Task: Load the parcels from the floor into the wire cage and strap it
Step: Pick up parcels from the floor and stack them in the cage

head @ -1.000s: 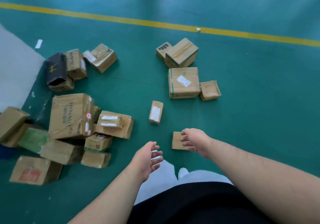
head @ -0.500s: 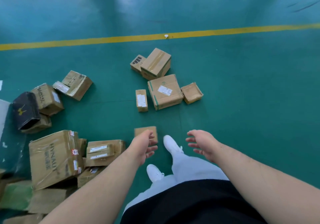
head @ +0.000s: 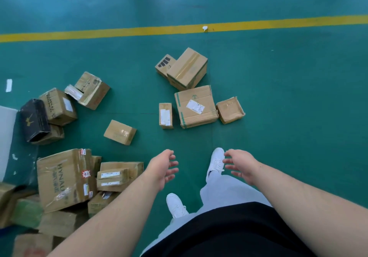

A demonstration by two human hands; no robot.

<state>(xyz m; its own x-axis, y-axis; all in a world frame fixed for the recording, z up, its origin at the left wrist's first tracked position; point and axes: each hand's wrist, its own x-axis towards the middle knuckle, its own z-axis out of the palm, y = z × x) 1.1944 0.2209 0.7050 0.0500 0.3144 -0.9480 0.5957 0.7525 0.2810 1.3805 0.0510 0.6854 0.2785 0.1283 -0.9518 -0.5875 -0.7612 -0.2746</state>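
Cardboard parcels lie scattered on the green floor. A flat labelled box (head: 196, 107) sits ahead of me, with a narrow box (head: 165, 115) on its left, a small crumpled box (head: 230, 110) on its right and a taped cube (head: 187, 68) behind it. A lone small box (head: 120, 132) lies left of centre. A big taped box (head: 63, 179) heads a pile at lower left. My left hand (head: 163, 170) and my right hand (head: 240, 164) hover above the floor, fingers loosely spread, holding nothing. The wire cage is out of view.
A yellow line (head: 139, 30) crosses the floor at the back. A black parcel (head: 34, 120) and more boxes lie at the far left beside a white surface (head: 7, 141). My white shoes (head: 216, 162) stand between my hands. Bare floor stretches to the right.
The view swung left and I stepped forward toward the centre group. The small box that lay by my left hand now lies farther left on the floor. Both hands stay empty.
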